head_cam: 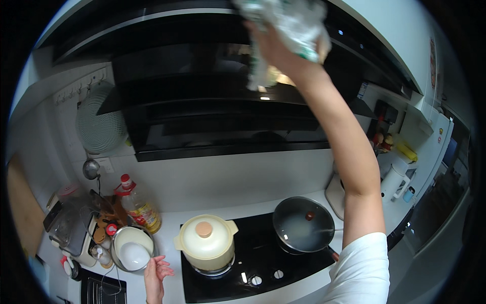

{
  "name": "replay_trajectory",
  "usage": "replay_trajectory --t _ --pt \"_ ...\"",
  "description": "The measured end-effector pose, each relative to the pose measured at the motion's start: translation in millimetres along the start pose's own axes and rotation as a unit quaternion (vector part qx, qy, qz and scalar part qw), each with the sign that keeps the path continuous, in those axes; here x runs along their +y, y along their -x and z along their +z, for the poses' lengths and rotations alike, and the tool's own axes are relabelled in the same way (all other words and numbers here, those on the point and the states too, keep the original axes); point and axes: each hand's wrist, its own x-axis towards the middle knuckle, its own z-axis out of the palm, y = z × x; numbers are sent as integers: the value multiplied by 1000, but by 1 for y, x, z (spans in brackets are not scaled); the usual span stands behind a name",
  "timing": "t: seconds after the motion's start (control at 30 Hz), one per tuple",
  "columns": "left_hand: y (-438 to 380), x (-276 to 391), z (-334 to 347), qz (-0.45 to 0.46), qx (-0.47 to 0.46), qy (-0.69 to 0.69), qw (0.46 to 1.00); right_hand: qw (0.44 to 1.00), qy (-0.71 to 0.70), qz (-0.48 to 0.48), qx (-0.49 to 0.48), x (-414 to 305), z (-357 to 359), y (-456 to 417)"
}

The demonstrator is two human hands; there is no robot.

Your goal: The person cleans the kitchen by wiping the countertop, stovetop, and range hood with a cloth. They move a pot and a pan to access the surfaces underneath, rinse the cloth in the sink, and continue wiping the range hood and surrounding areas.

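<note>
My right hand (279,51) is raised to the black range hood (190,89) and grips a crumpled white and green cloth or sheet (290,22). Motion blurs both the hand and the cloth, so I cannot tell whether the cloth presses on the hood. Low on the left, my left hand (157,271) is palm up with its fingers loosely apart, holding nothing. It is beside a white bowl (134,256) stacked in a metal pot or basin (115,252); whether it touches the rim is unclear.
A cream lidded pot (207,243) and a glass-lidded pan (303,224) stand on the black gas cooktop (250,235). An oil bottle (140,209) is by the wall. A ladle (91,169) and a green woven mat (100,121) hang left. A white kettle (395,182) stands right.
</note>
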Motion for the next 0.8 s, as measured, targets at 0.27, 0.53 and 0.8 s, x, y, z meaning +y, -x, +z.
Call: replay_trajectory --t 0.27,0.53,0.8 --pt "2 -37 58 14 22 26 999 945 -282 159 -45 124 26 165" --pt "39 -52 105 31 87 21 996 943 -229 217 -107 168 38 245" --pt "76 -46 103 51 149 -11 987 838 -199 447 -242 247 44 382"
